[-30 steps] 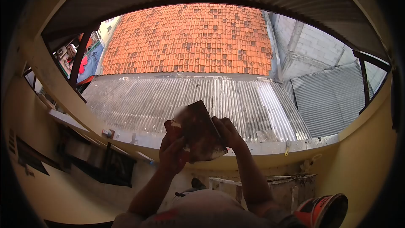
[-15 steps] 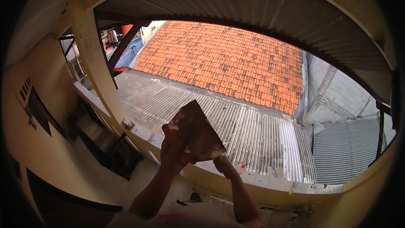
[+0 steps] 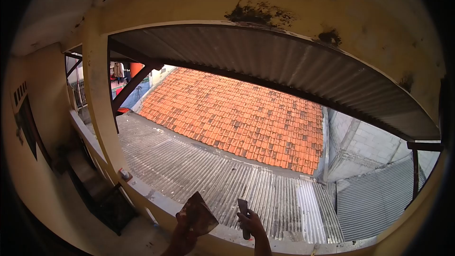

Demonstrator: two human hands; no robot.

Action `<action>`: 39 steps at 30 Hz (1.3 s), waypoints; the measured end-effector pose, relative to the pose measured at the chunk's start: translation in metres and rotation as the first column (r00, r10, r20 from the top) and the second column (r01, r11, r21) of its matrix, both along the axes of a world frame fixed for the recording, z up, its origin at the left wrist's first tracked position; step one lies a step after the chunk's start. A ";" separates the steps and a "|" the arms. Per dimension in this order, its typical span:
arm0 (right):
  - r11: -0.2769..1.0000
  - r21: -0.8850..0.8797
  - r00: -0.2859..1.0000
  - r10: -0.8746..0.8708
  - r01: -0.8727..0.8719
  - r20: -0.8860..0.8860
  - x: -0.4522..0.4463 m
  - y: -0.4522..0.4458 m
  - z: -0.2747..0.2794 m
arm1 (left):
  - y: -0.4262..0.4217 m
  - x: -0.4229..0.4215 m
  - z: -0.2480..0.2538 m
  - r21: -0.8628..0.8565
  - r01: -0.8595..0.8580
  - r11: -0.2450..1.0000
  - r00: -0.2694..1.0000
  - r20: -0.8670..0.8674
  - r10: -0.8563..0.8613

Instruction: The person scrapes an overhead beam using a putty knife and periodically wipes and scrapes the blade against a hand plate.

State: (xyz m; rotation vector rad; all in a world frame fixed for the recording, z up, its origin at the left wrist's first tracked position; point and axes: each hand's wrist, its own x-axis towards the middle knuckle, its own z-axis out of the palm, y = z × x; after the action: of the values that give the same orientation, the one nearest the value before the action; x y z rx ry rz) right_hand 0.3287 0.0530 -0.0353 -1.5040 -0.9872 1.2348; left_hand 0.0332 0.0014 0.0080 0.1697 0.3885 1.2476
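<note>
Left fingers (image 3: pixel 181 219) clasp a board (image 3: pixel 200 213), right fingers (image 3: pixel 244 220) a dark tool (image 3: pixel 242 205), by the pale ledge (image 3: pixel 150 194) of the yellow balcony (image 3: pixel 98 80).

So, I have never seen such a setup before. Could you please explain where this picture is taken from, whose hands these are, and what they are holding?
There is no machine here. A person works with bare hands, and a camera worn on the head looks forward and down; its wide lens makes straight edges look curved.

At the bottom, the left hand holds a dark, stained board. The right hand grips a narrow, flat tool, roughly upright; its exact kind is unclear. The two are apart.

Below runs a ledge. Near the pillar sits a small object, too small to name. Beyond are a wavy roof and an orange tiled roof.
</note>
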 end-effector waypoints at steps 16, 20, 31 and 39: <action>0.932 0.362 0.922 -0.148 0.008 0.359 -0.009 -0.072 0.164 | 0.031 -0.031 0.067 0.519 -0.043 0.854 0.923 -0.306 0.232; 0.953 0.299 0.912 -0.092 -0.035 0.400 -0.027 -0.098 0.201 | 0.019 -0.038 0.075 0.507 -0.131 0.852 0.808 -0.443 0.388; 0.876 0.229 0.626 0.101 -0.424 0.773 -0.073 -0.116 0.220 | -0.022 -0.048 0.080 0.674 -0.007 0.739 0.538 -0.620 0.571; 0.846 0.367 0.673 -0.012 -0.388 0.740 -0.087 -0.117 0.216 | -0.021 -0.050 0.083 0.808 0.439 0.394 -0.056 -0.413 0.909</action>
State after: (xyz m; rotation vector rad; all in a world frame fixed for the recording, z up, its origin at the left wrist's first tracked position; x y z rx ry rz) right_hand 0.2418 -0.0636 0.1808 -1.4789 -1.8799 0.3851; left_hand -0.0168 -0.0194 0.0908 2.3399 1.0838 1.5213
